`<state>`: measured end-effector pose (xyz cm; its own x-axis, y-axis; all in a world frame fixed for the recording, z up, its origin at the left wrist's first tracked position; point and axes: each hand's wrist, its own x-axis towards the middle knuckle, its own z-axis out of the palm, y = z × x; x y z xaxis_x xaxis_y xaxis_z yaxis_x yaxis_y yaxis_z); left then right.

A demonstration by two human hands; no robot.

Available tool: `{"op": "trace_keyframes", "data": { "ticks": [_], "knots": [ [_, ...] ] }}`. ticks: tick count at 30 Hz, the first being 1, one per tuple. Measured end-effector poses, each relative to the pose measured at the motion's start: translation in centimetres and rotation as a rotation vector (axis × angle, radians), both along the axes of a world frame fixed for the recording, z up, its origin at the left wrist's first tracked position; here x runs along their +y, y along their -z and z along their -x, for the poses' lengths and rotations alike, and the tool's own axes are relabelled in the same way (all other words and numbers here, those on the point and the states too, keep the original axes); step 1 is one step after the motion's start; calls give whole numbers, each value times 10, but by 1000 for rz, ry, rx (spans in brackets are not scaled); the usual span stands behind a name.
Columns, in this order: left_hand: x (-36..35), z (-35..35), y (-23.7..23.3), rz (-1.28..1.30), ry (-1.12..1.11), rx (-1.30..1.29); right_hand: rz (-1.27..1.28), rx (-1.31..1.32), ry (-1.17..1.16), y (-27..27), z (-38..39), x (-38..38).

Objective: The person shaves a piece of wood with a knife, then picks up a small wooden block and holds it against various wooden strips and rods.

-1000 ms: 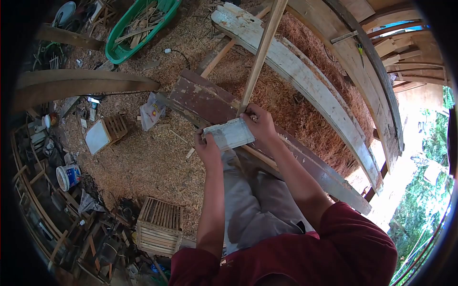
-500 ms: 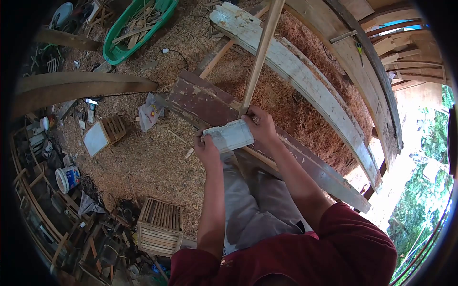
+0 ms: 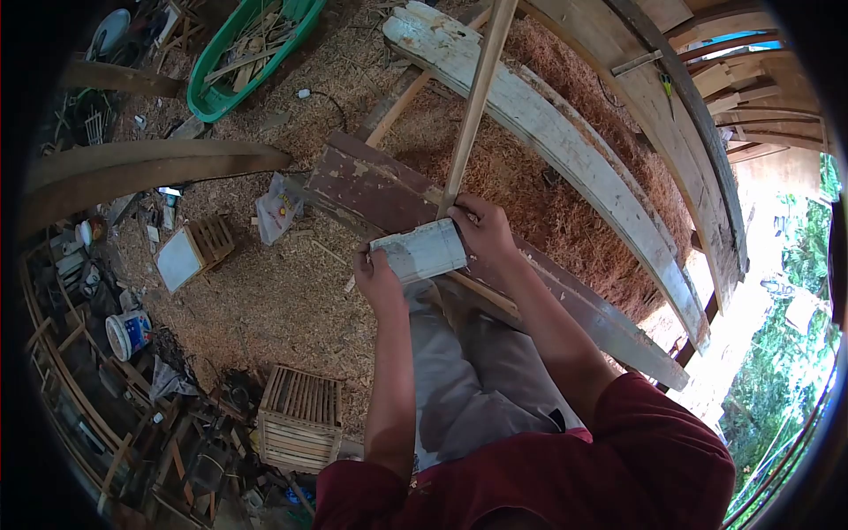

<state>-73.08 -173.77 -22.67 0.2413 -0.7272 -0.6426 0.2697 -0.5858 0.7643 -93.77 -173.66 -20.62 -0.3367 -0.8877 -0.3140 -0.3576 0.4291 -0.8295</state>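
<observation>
Littered floor [image 3: 265, 318] — two hands [image 3: 380, 281] [image 3: 488, 234] hold one slab [image 3: 420, 253].

Pale wood shavings [image 3: 265, 331] cover the floor [image 3: 221, 349]. Directly on this littered ground stand a green tub [image 3: 204, 106], a slatted crate [image 3: 300, 433] and a smaller wooden box [image 3: 210, 242] — near that box, a crumpled plastic bag [image 3: 276, 212].

Glare bleaches the foliage [image 3: 782, 353] at right; left side dim; fisheye bending, black corners.
</observation>
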Motion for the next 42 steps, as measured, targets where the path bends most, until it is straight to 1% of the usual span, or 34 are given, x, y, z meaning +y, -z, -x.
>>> {"op": "trace_keyframes", "data": {
  "ticks": [9, 15, 21, 25, 33, 36, 39, 42],
  "knots": [
    [-3, 5, -7, 17, 2, 1, 2, -4, -77, -4, 9, -1],
    [-7, 9, -7, 7, -9, 4, -6, -5, -22, -4, 8, 0],
    [-7, 9, -5, 24, 11, -13, -8, 6, -27, -3, 8, 0],
    [-8, 11, -12, 3, -13, -1, 11, 11, -23, 1, 7, 2],
    [-7, 10, -8, 2, -37, 31, 51, 39, -2, 2, 4, 2],
    [-6, 13, -10, 1, -80, 37, 36, 31, -12, 5, 5, 3],
    [-8, 14, -14, -38, -77, 4, -8, -12, -3, 1, 5, 2],
    [-9, 9, -11, -52, -52, 51, -11, -82, 5, 3, 5, 3]
  ]
}}
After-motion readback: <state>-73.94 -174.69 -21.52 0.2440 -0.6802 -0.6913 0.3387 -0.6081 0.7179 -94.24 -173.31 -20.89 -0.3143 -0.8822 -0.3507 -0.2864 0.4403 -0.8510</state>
